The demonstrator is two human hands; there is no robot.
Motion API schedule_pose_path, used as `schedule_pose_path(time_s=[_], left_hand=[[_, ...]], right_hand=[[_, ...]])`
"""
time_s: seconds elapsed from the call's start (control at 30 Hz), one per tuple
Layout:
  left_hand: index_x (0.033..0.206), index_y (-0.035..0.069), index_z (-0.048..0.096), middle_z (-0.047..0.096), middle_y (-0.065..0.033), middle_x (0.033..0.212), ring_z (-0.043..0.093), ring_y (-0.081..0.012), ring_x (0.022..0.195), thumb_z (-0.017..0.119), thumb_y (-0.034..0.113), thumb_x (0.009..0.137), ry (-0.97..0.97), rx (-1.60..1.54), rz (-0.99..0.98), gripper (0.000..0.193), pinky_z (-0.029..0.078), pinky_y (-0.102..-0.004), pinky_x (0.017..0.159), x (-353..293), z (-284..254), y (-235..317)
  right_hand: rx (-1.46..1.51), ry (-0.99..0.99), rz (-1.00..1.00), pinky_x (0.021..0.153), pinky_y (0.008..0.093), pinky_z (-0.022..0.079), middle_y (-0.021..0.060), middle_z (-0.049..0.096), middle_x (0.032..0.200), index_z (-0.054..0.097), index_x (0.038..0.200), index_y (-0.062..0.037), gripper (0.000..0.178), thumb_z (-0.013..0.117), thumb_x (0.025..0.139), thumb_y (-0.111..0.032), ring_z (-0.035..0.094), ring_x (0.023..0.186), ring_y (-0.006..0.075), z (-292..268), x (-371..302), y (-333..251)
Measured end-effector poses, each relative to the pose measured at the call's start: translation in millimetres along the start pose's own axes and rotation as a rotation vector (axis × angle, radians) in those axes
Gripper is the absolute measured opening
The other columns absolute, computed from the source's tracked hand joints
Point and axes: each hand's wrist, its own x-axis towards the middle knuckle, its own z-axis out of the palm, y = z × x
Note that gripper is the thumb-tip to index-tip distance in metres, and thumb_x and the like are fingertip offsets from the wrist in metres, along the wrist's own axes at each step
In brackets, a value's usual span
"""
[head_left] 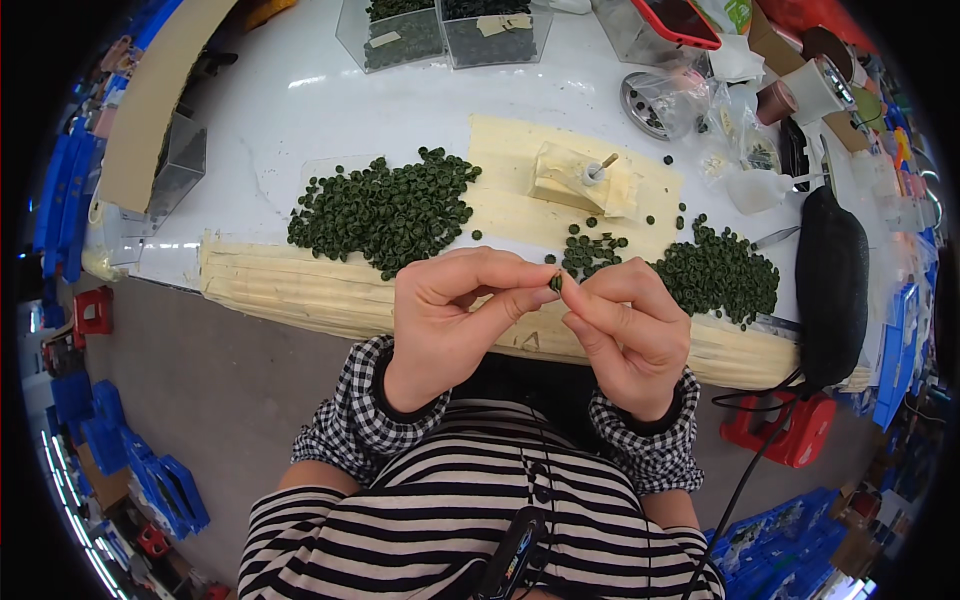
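Above the table's near edge, my left hand (pixel 445 325) pinches a small dark green round cap-like piece (pixel 556 283) between thumb and forefinger. The fingertips of my right hand (pixel 637 335) meet it from the other side, fingers curled. Most of the piece is covered by the fingertips. Past my left hand lies a large heap of similar green pieces (pixel 380 210). A second heap (pixel 718 272) is beyond my right hand, and a small loose cluster (pixel 590 252) sits between the two. Behind the cluster stands a tape-wrapped block (pixel 570 180) with a short upright peg (pixel 597 172).
Clear bins (pixel 390 40) of dark pieces stand at the back. At back right are a red-edged phone (pixel 678 20), a round metal dish (pixel 645 105), plastic bags and a white squeeze bottle (pixel 760 188). Tweezers (pixel 775 238) lie near a black padded object (pixel 832 285). Padding (pixel 300 290) lines the table's front edge.
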Motion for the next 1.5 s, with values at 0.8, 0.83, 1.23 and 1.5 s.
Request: schedule_pose_path(time_s=[0.8, 0.83, 1.23, 1.5], left_hand=[[0.101, -0.004, 0.070, 0.070, -0.0122, 0.097, 0.066, -0.0136, 0.088, 0.071, -0.004, 0.083, 0.017, -0.080, -0.069, 0.018, 0.054, -0.0248, 0.078, 0.1, 1.7, -1.6], [0.101, -0.004, 0.070, 0.070, -0.0121, 0.097, 0.067, -0.0140, 0.086, 0.071, -0.004, 0.083, 0.018, -0.049, -0.059, 0.018, 0.054, -0.0249, 0.077, 0.2, 1.5, -1.7], [0.095, 0.005, 0.072, 0.058, -0.0045, 0.075, 0.051, -0.0212, 0.071, 0.075, 0.001, 0.074, -0.073, 1.045, 0.371, 0.022, 0.043, -0.0315, 0.061, 15.5, -3.1, -7.0], [0.093, 0.004, 0.072, 0.059, -0.0045, 0.077, 0.050, -0.0212, 0.073, 0.073, -0.001, 0.075, 0.062, 1.080, 0.378, 0.018, 0.042, -0.0313, 0.063, 17.3, -25.1, 6.8]], right_hand=[[0.013, 0.016, 0.084, 0.060, 0.0279, 0.044, 0.0041, 0.064, 0.080, 0.074, 0.106, -0.0055, 0.032, 0.075, 0.075, 0.002, 0.057, 0.069, 0.0168, -1.0, -0.3, -1.0], [0.003, 0.023, 0.087, 0.061, 0.0277, 0.045, 0.0048, 0.064, 0.081, 0.074, 0.105, -0.0047, 0.031, 0.074, 0.075, 0.003, 0.057, 0.070, 0.0170, -1.4, -0.3, -1.3], [-0.039, 0.191, 0.197, 0.068, 0.0273, 0.047, 0.0098, 0.065, 0.083, 0.072, 0.093, 0.0007, 0.014, 0.069, 0.080, 0.003, 0.060, 0.074, 0.0180, -11.8, -2.9, -1.4], [-0.314, 0.073, 0.129, 0.071, 0.0309, 0.048, 0.0073, 0.066, 0.087, 0.072, 0.094, -0.0039, 0.019, 0.074, 0.076, -0.002, 0.060, 0.081, 0.0227, -9.7, -1.9, 0.8]])
